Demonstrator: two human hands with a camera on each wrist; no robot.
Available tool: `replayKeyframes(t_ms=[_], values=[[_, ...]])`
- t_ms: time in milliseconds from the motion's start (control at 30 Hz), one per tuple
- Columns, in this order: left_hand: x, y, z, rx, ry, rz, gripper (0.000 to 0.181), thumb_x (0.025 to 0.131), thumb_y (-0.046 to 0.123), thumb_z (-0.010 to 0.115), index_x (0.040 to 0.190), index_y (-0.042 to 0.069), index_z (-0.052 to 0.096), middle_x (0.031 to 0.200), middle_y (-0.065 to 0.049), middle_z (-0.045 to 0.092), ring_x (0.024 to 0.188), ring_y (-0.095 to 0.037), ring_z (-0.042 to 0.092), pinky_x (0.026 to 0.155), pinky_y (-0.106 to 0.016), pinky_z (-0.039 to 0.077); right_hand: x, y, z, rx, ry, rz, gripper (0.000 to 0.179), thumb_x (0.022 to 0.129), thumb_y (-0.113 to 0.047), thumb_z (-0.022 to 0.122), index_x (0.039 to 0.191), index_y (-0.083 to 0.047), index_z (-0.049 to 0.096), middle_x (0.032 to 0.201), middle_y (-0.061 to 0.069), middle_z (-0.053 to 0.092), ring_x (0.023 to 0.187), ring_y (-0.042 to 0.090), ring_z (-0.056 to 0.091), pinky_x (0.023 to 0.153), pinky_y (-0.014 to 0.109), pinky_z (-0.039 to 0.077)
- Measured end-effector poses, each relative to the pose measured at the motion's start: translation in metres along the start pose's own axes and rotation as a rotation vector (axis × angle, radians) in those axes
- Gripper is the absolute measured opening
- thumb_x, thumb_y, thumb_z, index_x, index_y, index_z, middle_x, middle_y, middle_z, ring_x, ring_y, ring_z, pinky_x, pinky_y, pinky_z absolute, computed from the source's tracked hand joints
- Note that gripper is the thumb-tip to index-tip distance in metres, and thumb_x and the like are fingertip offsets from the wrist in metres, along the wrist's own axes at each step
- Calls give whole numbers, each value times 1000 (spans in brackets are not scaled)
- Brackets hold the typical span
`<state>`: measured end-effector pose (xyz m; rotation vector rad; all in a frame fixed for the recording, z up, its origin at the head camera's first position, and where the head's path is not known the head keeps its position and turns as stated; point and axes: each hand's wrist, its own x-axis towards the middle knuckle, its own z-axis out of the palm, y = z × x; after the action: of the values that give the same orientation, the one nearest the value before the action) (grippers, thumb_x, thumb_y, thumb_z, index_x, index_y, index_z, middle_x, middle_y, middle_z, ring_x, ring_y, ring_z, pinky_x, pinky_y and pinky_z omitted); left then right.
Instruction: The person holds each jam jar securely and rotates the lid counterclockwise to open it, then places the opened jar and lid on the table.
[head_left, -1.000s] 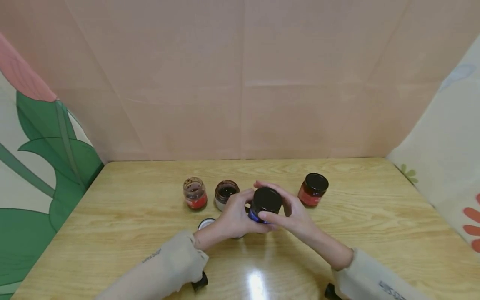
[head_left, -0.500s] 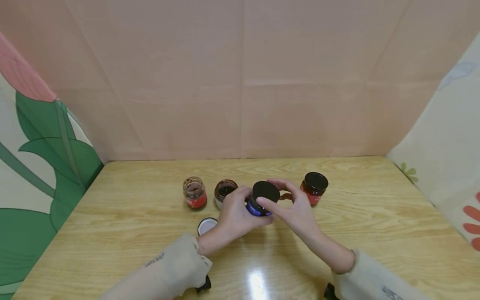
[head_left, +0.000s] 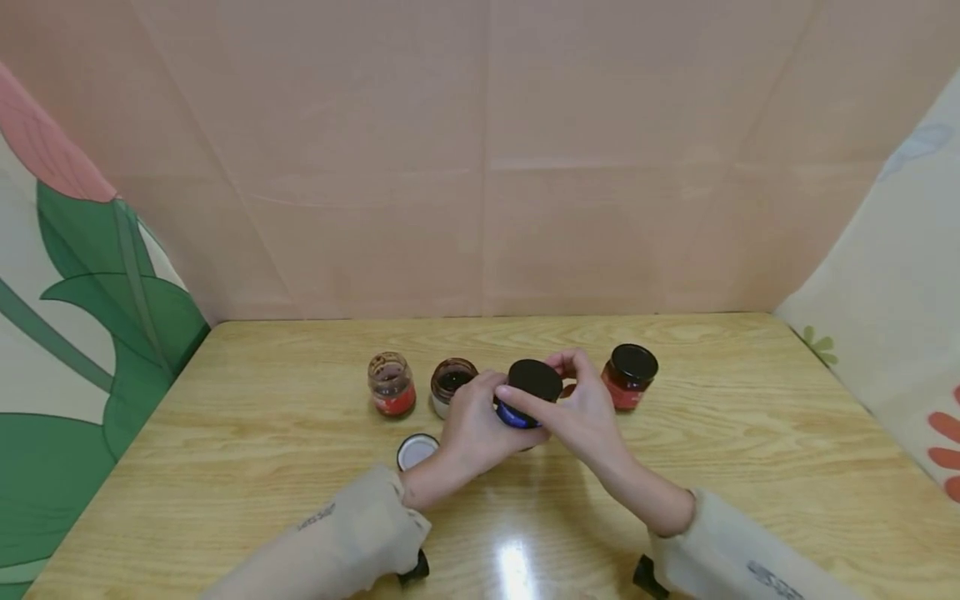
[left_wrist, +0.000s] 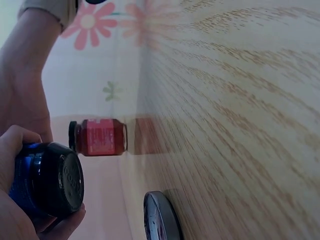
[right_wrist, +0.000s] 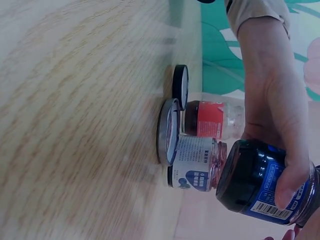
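Observation:
My left hand (head_left: 480,433) holds up a dark glass jar (right_wrist: 250,177) with a blue label, fingers wrapped around its body. The jar's black lid (head_left: 535,379) is on top, and my right hand (head_left: 581,412) grips it, thumb across the near side and fingers behind. In the left wrist view the dark, embossed base (left_wrist: 71,177) of the jar faces the camera. Just left of my left hand stands an uncovered jar (right_wrist: 192,162) with a white label, partly hidden by that hand in the head view.
An uncovered red-label jar (head_left: 393,396) stands farther left. To the right is a black-lidded jar (head_left: 630,379) with a red label. Two loose lids, one silver-rimmed (right_wrist: 164,132) and one black-rimmed (right_wrist: 177,87), lie on the wooden table (head_left: 262,417) near my left forearm.
Both hands have lifted the blue-label jar slightly away from me. My right thumb has shifted left across the lid's near side, while the other jars stay put.

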<state>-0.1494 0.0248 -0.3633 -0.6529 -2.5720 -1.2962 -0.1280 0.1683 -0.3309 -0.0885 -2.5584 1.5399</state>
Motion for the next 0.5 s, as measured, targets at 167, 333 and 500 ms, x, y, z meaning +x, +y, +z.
replayKeyframes(t_ms=[167, 333, 500], values=[[0, 1, 0, -10, 1, -26, 35, 63, 34, 85, 86, 16, 67, 83, 5, 65, 77, -11, 60, 69, -24, 49, 1, -1, 0, -14, 11, 1, 60, 70, -39, 84, 109, -8, 50, 106, 8, 54, 92, 19, 47, 78, 32, 40], [-2, 0, -1, -8, 7, -32, 34, 64, 34, 85, 87, 15, 67, 82, 5, 65, 76, -11, 60, 68, -24, 49, 0, -1, 1, 11, 4, -18, 57, 70, -36, 84, 109, -6, 54, 106, 9, 58, 96, 20, 49, 81, 32, 38], [-3, -2, -1, -36, 2, -19, 35, 65, 33, 86, 89, 15, 68, 83, 5, 65, 77, -10, 60, 68, -23, 48, -1, 1, -2, 92, -40, -48, 51, 74, -28, 82, 111, -5, 55, 110, 10, 58, 101, 21, 49, 87, 38, 39]])
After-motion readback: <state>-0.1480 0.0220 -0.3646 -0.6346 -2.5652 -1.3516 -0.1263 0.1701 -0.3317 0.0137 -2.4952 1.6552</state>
